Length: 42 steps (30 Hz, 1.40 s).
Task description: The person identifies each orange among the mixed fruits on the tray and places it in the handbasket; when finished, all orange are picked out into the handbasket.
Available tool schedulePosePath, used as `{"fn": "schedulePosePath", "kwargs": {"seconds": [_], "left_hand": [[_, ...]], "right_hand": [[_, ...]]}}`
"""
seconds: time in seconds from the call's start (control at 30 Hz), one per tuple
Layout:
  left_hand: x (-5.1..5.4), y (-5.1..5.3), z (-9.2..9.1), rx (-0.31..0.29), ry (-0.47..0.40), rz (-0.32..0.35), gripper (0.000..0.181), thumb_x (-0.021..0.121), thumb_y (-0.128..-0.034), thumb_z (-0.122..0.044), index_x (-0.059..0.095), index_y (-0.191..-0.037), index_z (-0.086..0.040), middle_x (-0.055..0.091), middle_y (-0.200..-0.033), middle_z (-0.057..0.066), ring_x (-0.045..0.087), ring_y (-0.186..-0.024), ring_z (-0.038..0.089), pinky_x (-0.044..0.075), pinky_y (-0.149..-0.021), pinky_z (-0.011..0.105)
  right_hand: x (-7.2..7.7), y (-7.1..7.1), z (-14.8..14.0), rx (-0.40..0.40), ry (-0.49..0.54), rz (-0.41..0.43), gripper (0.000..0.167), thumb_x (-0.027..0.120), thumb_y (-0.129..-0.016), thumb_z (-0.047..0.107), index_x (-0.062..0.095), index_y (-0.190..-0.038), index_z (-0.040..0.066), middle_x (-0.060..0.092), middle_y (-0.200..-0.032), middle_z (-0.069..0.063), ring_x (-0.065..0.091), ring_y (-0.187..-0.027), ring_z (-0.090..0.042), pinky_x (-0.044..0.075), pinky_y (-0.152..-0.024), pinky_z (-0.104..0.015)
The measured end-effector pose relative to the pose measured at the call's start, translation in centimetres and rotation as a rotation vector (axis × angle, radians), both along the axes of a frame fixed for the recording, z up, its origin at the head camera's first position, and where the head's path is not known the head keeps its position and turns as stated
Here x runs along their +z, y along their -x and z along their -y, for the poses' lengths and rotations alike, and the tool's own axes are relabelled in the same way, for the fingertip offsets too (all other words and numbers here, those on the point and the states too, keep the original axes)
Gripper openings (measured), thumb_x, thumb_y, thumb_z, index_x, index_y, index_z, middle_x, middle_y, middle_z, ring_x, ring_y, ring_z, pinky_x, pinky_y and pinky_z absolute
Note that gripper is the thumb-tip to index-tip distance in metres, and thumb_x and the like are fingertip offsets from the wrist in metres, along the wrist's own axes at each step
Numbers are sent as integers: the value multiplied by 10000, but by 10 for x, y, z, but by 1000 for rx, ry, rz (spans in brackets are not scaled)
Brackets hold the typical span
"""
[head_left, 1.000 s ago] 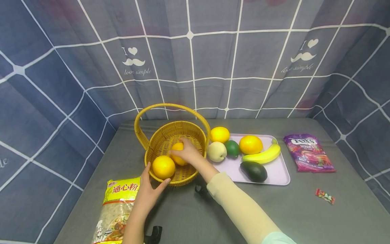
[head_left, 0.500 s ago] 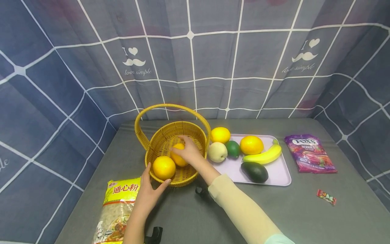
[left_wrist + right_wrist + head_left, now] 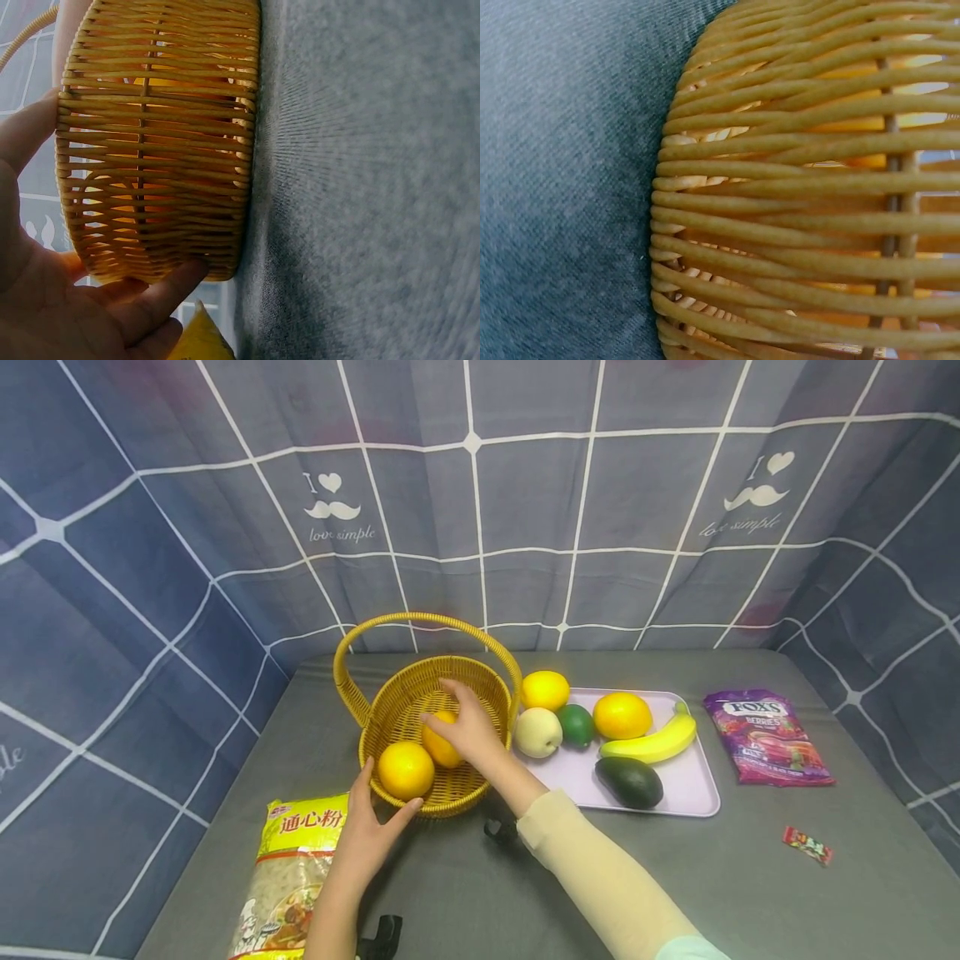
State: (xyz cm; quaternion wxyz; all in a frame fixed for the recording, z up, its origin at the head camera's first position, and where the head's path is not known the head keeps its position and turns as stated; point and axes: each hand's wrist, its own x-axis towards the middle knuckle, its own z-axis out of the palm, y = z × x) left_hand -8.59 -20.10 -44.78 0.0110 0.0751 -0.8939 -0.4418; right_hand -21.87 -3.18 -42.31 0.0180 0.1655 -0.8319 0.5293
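The yellow wicker basket (image 3: 457,797) stands with its handle raised and two orange fruits inside: one at the near left (image 3: 406,770), the other nearer the middle (image 3: 441,745). My left hand (image 3: 367,835) touches the basket's near-left side, thumb and fingers spread; in the left wrist view this hand (image 3: 82,307) rests its fingertips on the woven wall (image 3: 157,165). My right hand (image 3: 476,735) is inside the basket, over the middle fruit, its thumb and fingers apart. In the right wrist view only the woven wall (image 3: 802,195) and grey cloth show; the hand is out of that picture.
Right of the basket, a lilac tray (image 3: 693,793) carries a banana (image 3: 652,745), an avocado (image 3: 628,782) and several round fruits. Farther right lie a purple candy bag (image 3: 768,739) and a small wrapped candy (image 3: 807,845). A yellow food bag (image 3: 288,877) lies at the near left.
My right hand's fingers have spread and shifted slightly up from the middle fruit, uncovering more of it. My left hand keeps its place on the basket.
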Motion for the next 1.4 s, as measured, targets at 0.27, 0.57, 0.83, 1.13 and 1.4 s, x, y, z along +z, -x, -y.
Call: {"fn": "schedulePosePath", "kwargs": {"seconds": [0.27, 0.57, 0.83, 1.13, 1.4], "left_hand": [[1, 0, -1, 2, 4, 6, 1091, 684, -816, -583, 37, -1559, -114, 86, -1574, 216, 223, -1399, 422, 249, -1081, 575], [0, -1, -2, 13, 32, -4, 1084, 686, -818, -577, 40, -1561, -123, 93, -1577, 206, 191, -1413, 410, 236, -1081, 593], [1, -2, -2, 12, 34, -18, 1073, 691, -829, -550, 43, -1558, -102, 105, -1565, 234, 226, -1390, 442, 249, -1070, 604], [2, -2, -1, 3, 11, -7, 1072, 688, -831, -550, 31, -1560, -119, 87, -1570, 223, 233, -1393, 424, 258, -1077, 583], [-2, 0, -1, 1, 7, -35, 1053, 700, -843, -507, 42, -1557, -99, 111, -1559, 239, 304, -1354, 444, 300, -1059, 576]], "right_hand": [[3, -4, -7, 58, 145, -60, 668, 723, -873, 310, 434, -1435, 94, 478, -1396, -143, 438, -1290, -296, 417, -1009, -475], [17, -26, -30, 89, 279, -123, 641, 733, -875, 217, 436, -1433, 105, 476, -1410, -48, 460, -1261, -231, 427, -1003, -461], [42, -48, -53, 90, 399, -183, 663, 735, -849, 46, 421, -1432, 58, 467, -1406, -126, 460, -1277, -281, 427, -1009, -432], [63, -61, -95, 12, 441, -251, 653, 717, -840, -6, 427, -1423, 52, 467, -1414, -70, 454, -1276, -264, 408, -1032, -400], [64, -55, -141, -113, 479, -312, 669, 685, -842, -56, 394, -1439, 22, 437, -1420, -118, 430, -1292, -261, 376, -1052, -430]]}}
